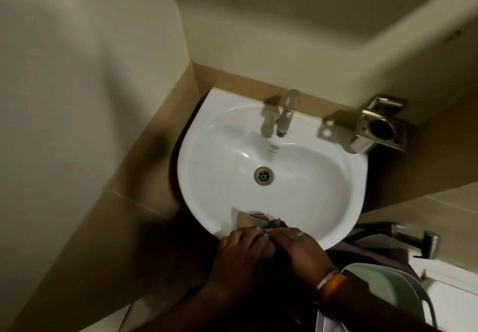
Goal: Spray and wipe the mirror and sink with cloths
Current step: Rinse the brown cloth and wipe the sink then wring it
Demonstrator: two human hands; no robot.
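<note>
Left hand (239, 250) and right hand (297, 247): both pinching one crumpled cloth (254, 221), pressed on the sink (323, 202) front rim, six o'clock of the drain (263, 175). Tap (285, 114): twelve o'clock.

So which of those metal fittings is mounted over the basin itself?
The tap, at the sink's back edge. The cup holder hangs on the wall beside it.
</note>
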